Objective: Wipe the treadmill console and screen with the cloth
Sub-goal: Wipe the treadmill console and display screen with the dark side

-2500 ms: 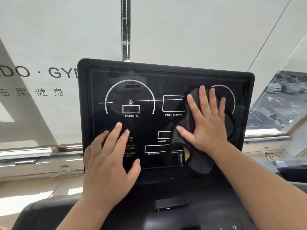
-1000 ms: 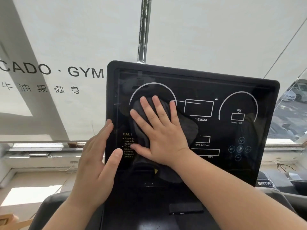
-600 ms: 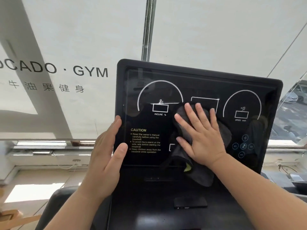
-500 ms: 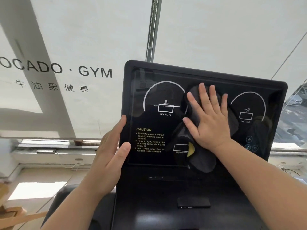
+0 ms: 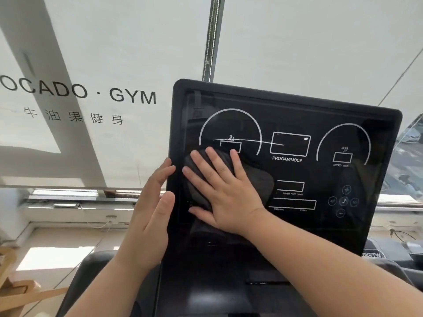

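The black treadmill screen (image 5: 297,172) stands upright in front of me, with white dial outlines and the label PROGAM/MODE. My right hand (image 5: 224,191) lies flat, fingers spread, pressing a dark grey cloth (image 5: 258,179) against the lower left part of the screen, below the incline dial. My left hand (image 5: 153,213) rests with straight fingers along the screen's left edge, thumb on the bezel. The black console deck (image 5: 217,289) below the screen is partly hidden by my right forearm.
A white window blind (image 5: 91,65) printed with "GYM" lettering hangs behind the screen. A window sill (image 5: 75,202) with cables runs below it. Wooden pieces (image 5: 18,291) sit at the lower left. Parked cars show through the glass at the far right (image 5: 412,143).
My right hand has slid the cloth from the middle of the screen down to the lower left, covering the caution text. My left hand stays at the left edge.
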`<state>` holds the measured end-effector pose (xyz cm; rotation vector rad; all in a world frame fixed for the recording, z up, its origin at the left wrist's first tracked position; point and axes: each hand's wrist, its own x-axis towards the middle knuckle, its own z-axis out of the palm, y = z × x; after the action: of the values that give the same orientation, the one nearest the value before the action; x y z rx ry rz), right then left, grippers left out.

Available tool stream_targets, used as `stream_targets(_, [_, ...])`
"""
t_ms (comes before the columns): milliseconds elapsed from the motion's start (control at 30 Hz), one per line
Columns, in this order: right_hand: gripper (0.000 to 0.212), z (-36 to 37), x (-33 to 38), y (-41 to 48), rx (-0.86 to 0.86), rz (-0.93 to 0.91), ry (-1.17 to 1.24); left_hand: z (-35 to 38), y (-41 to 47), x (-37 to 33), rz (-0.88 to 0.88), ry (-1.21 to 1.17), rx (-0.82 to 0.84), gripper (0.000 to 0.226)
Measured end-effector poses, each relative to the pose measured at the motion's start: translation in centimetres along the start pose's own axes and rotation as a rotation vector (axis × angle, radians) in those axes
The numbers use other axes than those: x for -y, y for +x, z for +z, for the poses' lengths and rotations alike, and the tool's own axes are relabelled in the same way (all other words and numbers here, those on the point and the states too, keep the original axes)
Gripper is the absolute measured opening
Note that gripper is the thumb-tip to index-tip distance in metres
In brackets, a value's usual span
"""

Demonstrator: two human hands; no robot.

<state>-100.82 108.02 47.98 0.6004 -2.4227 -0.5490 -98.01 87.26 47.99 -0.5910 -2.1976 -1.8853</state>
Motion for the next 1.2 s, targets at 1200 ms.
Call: stream_targets(1200, [0.09, -0.3, -6.1, -2.6, -0.01, -0.196, -0.034, 1.3, 0.6, 0.7, 0.077, -0.077, -0.147, 0.075])
